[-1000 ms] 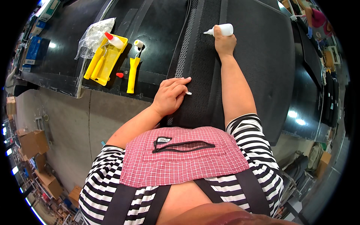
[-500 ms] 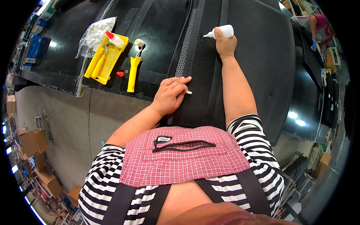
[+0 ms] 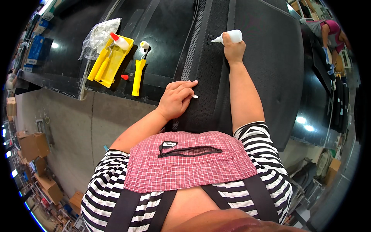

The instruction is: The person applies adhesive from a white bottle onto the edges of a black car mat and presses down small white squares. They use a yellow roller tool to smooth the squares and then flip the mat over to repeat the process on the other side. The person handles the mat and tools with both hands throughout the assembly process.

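Right hand (image 3: 234, 50) grip clamped round white glue bottle (image 3: 232, 36), arm stretched forward, nozzle left, touching black mesh panel (image 3: 205, 77) on bench (image 3: 162, 34). Left hand (image 3: 176, 99) flat on panel's near edge, fingers pinching small white piece (image 3: 195, 96). Yellow roller (image 3: 137, 71) left of panel.

Single head-worn fisheye view, looking steeply down from above the person's chest onto the black workbench (image 3: 270, 77); forearms enter from below, edges bend near rim.
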{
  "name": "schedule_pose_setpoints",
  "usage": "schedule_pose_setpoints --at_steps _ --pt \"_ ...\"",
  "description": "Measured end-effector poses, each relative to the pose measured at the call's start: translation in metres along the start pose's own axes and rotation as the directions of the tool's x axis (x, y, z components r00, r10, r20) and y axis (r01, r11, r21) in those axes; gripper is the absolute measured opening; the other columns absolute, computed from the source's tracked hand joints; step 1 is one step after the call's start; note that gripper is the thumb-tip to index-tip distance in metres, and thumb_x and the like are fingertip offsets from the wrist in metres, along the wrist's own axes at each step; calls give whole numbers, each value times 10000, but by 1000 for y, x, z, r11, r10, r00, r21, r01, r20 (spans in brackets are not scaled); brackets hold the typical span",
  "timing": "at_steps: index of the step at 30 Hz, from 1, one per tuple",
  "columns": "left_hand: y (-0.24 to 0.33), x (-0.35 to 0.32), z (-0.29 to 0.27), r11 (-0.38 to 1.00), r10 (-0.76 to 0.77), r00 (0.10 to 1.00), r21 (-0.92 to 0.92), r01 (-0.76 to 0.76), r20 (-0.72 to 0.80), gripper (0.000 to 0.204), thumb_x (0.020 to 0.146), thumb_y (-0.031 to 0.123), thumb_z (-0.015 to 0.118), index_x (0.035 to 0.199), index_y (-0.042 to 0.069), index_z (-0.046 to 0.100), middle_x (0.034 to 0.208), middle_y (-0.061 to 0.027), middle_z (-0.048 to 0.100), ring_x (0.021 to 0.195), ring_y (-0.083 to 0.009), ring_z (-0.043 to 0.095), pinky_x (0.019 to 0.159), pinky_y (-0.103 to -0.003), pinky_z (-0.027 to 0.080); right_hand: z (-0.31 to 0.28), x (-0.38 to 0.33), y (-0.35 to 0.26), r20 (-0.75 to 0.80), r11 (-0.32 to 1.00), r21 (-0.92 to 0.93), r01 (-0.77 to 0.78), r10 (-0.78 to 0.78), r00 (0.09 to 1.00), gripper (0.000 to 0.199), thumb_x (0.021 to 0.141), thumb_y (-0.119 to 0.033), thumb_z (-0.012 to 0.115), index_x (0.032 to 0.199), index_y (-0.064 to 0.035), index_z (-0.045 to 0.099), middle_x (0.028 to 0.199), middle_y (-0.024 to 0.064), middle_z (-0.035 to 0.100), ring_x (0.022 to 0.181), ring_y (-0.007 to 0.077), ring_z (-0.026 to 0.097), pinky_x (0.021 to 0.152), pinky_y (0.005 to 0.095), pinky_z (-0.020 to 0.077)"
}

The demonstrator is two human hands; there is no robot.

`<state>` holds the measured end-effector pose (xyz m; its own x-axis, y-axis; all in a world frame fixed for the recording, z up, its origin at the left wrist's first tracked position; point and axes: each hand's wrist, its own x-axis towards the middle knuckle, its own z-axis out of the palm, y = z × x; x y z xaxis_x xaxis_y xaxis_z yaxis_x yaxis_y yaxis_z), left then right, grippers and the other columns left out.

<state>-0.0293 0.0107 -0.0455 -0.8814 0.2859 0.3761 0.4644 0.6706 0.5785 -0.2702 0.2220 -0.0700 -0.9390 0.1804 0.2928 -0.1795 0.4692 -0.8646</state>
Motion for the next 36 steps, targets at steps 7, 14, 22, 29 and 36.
schedule_pose_setpoints --at_steps 7,14,22,29,36 --pt "0 0 -1 999 -6 1000 -31 6 0 93 852 58 668 932 104 655 1357 -46 663 1222 -252 613 1047 -398 415 -7 -1 -1 -38 870 484 -99 133 990 323 883 -326 729 928 -6 715 869 98 727 760 215 692 701 352 529" --pt "-1 0 -1 999 -2 1000 -45 1 -17 111 840 42 669 933 100 653 1352 -56 667 1219 -267 615 1047 -404 414 -42 -6 -28 206 371 857 -358 389 898 346 948 -399 679 1056 -72 643 833 51 645 733 146 603 637 293 484" --pt "-1 0 1 999 6 1000 -41 -7 -25 106 852 77 704 946 105 664 1338 -35 674 1204 -245 619 1033 -395 427 -87 -32 -43 463 79 838 -541 422 779 395 970 -457 612 955 -64 648 739 58 571 652 167 495 709 360 448" --pt "1 2 -6 994 -6 999 -107 0 -53 50 900 85 700 947 82 683 1216 -55 728 1101 -216 654 984 -359 453 -108 -61 -33 564 -594 740 -316 292 772 555 972 -535 502 672 -70 547 623 36 468 586 168 447 653 329 411" --pt "32 55 -27 234 -587 749 -821 521 308 169 985 202 692 977 35 668 894 -31 685 805 -87 564 769 -240 458 -146 -60 10 402 -551 829 -95 469 786 637 984 -643 404 678 -98 526 593 19 449 579 162 469 637 333 416"
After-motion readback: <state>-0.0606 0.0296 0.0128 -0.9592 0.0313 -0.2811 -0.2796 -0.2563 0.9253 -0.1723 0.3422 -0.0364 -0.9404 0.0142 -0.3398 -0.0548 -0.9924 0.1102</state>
